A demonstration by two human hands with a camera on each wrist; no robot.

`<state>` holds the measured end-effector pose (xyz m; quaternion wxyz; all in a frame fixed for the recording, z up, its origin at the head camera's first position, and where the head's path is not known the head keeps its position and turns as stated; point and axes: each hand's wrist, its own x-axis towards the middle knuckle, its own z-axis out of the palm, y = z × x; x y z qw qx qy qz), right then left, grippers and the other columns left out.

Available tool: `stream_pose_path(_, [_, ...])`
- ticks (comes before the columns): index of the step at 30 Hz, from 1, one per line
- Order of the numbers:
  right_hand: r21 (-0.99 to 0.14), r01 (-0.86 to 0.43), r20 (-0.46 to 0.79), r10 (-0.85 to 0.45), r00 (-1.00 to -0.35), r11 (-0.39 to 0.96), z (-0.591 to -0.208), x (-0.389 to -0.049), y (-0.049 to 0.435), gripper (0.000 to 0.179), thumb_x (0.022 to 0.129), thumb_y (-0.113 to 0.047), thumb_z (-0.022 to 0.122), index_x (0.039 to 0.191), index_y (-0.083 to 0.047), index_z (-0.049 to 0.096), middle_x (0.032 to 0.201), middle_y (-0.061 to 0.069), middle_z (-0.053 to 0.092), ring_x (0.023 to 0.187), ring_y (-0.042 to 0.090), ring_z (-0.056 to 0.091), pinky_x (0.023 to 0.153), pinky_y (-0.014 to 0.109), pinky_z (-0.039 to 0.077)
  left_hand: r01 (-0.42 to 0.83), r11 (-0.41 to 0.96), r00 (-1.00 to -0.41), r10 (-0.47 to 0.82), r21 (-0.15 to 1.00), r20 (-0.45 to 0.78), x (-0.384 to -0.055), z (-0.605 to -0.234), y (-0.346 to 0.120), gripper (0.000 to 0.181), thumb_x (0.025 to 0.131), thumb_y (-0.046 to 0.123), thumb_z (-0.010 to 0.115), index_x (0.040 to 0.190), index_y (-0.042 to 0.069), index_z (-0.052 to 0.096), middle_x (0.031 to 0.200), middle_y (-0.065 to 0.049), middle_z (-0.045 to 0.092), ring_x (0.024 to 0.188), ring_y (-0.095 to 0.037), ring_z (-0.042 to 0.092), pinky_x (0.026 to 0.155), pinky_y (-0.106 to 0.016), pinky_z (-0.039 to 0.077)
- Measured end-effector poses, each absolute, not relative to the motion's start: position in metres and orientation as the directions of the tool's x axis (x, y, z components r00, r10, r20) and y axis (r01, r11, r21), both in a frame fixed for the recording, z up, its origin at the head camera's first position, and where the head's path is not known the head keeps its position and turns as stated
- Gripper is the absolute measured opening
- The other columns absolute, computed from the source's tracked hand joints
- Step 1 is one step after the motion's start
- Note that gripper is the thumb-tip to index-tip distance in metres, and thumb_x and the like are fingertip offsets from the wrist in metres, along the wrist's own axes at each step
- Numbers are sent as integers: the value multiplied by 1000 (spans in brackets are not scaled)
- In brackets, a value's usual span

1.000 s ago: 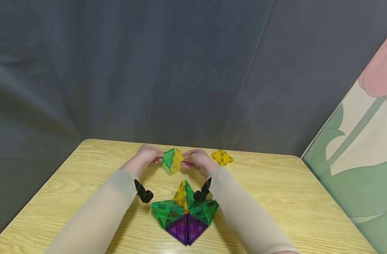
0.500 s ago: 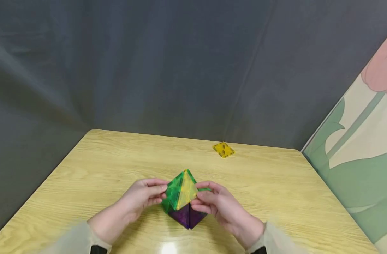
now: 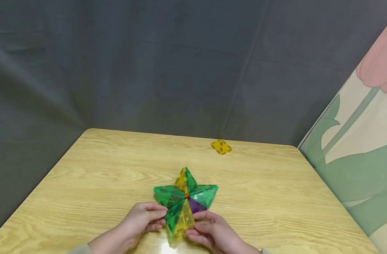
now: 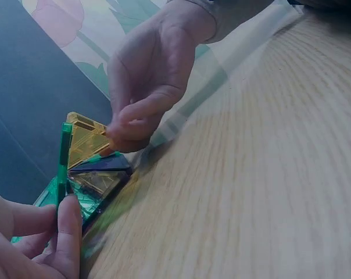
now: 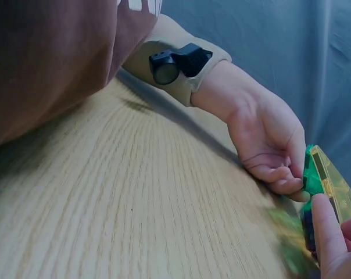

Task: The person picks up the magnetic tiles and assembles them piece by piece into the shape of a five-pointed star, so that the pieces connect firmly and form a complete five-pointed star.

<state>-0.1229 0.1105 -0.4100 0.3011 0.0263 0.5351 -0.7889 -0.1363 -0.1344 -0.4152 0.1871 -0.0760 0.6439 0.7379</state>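
A star of see-through magnetic tiles lies on the table in the head view, with a green point (image 3: 168, 194) at its left, another green point (image 3: 206, 193) at its right and a yellow-and-green point (image 3: 185, 180) at the back. My left hand (image 3: 142, 220) pinches the green triangle tile (image 4: 64, 157) of a folded green-and-yellow pair. On the pair's other side, my right hand (image 3: 214, 229) pinches the yellow triangle tile (image 3: 185, 218). This pair stands at the star's near side, overlapping the purple tiles (image 3: 196, 206), which are partly hidden.
Two flat yellow triangle tiles (image 3: 221, 147) lie edge to edge near the table's back edge. Behind the wooden table (image 3: 101, 169) hangs a dark grey cloth (image 3: 168, 70). A flower-patterned panel (image 3: 358, 158) stands along the right.
Both hands have brought the green-and-yellow pair from the back of the table over the star to its near side. The flat yellow tiles have stayed put.
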Motion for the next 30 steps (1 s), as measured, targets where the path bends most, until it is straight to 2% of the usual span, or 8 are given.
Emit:
stream_pose_path(6, [-810, 548, -416, -453, -789, -210, -407, -122, 112, 29, 98, 7, 48, 125, 18, 48, 104, 23, 68, 99, 30, 68, 89, 32, 54, -388, -105, -912, 190, 916, -364, -136, -416, -137, 17, 93, 3, 66, 105, -8, 69, 82, -10, 70, 74, -17, 69, 70, -29, 59])
stream_pose_path(11, [-790, 570, -406, -504, -762, -225, -400, -121, 114, 37, 98, 6, 49, 131, 21, 43, 112, 26, 66, 107, 33, 65, 94, 33, 50, -375, -129, -916, 207, 918, -345, -135, -417, -140, 22, 94, 5, 65, 108, -10, 67, 87, -11, 70, 78, -19, 70, 75, -32, 59])
stream_pose_path(17, [-764, 607, -397, -582, -710, -219, -389, -122, 120, 50, 100, 1, 50, 142, 21, 30, 122, 27, 61, 114, 33, 62, 98, 34, 47, -378, -153, -916, 207, 913, -345, -135, -415, -142, 26, 94, 7, 65, 112, -12, 65, 91, -11, 71, 82, -20, 70, 78, -33, 58])
stream_pose_path(23, [-751, 623, -385, -622, -681, -218, -383, -123, 125, 61, 100, 0, 51, 143, 24, 15, 123, 28, 57, 118, 37, 58, 101, 37, 44, -379, -163, -914, 223, 911, -340, -135, -413, -143, 27, 94, 8, 65, 113, -12, 64, 93, -12, 71, 85, -20, 70, 81, -34, 58])
stream_pose_path(30, [-779, 611, -410, -624, -666, -141, -381, -122, 131, 60, 101, -7, 52, 144, 22, 20, 125, 25, 59, 119, 34, 58, 101, 35, 45, -397, -142, -897, 268, 907, -351, -133, -411, -148, 31, 97, 12, 63, 116, -11, 64, 95, -12, 70, 88, -23, 70, 82, -35, 57])
